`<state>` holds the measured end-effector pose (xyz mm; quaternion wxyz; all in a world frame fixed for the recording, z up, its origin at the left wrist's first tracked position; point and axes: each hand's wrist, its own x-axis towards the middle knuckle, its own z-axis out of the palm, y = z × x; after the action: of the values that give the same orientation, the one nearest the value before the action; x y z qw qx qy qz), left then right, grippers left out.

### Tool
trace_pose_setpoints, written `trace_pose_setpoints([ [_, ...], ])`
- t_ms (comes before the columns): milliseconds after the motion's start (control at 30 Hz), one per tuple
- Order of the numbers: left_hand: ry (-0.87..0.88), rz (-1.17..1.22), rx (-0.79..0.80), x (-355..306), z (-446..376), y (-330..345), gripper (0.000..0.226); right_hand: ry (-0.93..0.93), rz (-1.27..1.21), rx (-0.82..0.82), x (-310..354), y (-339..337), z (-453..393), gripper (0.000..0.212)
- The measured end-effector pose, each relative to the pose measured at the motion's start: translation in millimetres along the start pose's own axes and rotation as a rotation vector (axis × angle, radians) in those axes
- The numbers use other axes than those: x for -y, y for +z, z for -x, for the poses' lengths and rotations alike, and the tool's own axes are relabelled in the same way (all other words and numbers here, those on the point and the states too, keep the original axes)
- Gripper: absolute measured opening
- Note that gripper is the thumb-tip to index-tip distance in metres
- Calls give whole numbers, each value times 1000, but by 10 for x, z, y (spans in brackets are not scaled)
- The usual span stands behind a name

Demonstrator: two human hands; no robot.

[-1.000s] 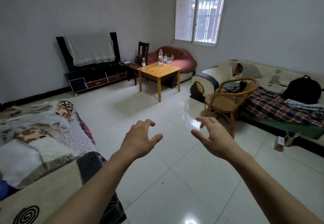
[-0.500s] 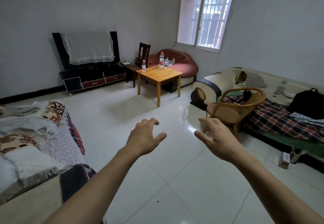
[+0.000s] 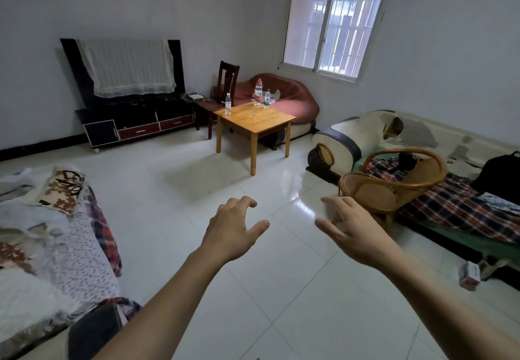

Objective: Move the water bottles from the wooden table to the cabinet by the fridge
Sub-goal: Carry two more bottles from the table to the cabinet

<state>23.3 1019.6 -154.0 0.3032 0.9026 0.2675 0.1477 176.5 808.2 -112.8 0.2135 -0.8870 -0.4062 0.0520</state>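
While both hands, left (image 3: 229, 228) and right (image 3: 355, 230), reach out empty with loosely curled fingers, three bottles (image 3: 258, 91) stand on the table (image 3: 254, 118), labels unreadable.

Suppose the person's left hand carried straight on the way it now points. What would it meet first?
The left hand, fingers loosely spread, points across bare white tiled floor toward the square light wooden table carrying three clear plastic water bottles. Nothing visibly intervenes, so probably the table, though depth is uncertain.
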Motion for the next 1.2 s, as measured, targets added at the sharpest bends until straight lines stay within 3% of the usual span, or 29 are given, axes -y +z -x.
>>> trace_pose_setpoints([
  [200,-21,-14,-18,76,-854,158,47,-36,-53,-14,-222,1,-829,73],
  [733,-32,-98,-29,-224,-3379,455,48,-92,-78,-71,-1233,-294,-3302,60],
  [1200,44,16,-99,703,-5533,49,42,-66,73,-47,-829,31,-5608,62],
])
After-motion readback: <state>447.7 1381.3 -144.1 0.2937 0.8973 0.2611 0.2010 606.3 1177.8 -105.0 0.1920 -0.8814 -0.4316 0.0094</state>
